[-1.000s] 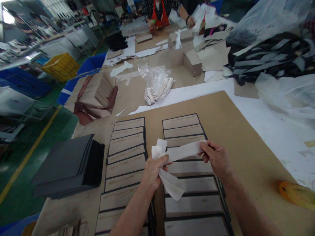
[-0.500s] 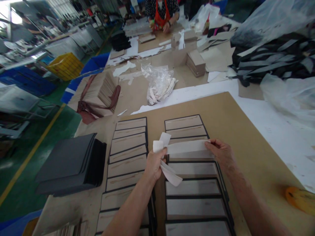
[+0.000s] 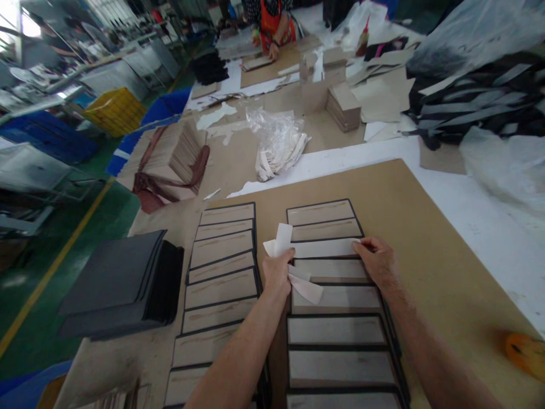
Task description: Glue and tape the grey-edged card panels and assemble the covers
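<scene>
My left hand is closed on several white strips, whose ends stick out above and below the fingers. One white strip stretches from it to my right hand, which pinches the far end between thumb and fingers. This strip lies along a panel in the right column of overlapping black-edged panels. Lower panels in that column carry pale strips across them. To the left runs a second column of black-edged panels, beige with brownish streaks.
A stack of dark sheets stands at the left table edge, behind it a tied bundle of beige boards. A clear bag of strips lies ahead. An orange object sits at the right. Across the table, a person in a red apron works.
The stretched strip has come down from above the panel onto it, slightly farther up the column. My left hand has moved right; the person opposite has shifted their hands.
</scene>
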Demonstrator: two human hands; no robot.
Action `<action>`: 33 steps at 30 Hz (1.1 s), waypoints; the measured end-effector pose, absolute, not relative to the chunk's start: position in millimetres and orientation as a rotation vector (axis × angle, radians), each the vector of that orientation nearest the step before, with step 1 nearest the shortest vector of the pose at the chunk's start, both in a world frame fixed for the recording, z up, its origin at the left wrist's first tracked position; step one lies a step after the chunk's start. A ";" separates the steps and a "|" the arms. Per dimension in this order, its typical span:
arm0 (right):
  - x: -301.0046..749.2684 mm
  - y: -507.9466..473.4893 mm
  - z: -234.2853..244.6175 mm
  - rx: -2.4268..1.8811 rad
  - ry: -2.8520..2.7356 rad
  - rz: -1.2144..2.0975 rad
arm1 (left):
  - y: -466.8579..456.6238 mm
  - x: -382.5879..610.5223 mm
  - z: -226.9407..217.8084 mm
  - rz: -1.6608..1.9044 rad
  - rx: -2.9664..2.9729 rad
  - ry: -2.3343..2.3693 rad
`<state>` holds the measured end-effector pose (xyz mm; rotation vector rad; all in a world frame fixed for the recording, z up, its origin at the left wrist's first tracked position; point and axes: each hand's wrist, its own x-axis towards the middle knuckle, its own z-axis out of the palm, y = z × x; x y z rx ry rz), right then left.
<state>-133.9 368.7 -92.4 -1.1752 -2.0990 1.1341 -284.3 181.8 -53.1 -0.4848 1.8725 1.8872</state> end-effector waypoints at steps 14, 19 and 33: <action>-134.1 367.2 -94.1 -1.206 -2.070 1.139 | 174.3 -291.9 -53.0 1.961 -0.566 1.807; -134.4 367.9 -91.5 -1.227 -2.065 1.149 | 175.8 -296.3 -55.7 1.916 -0.592 1.826; -134.4 372.1 -92.1 -1.256 -2.061 1.142 | 159.2 -285.2 -24.8 1.194 0.800 2.258</action>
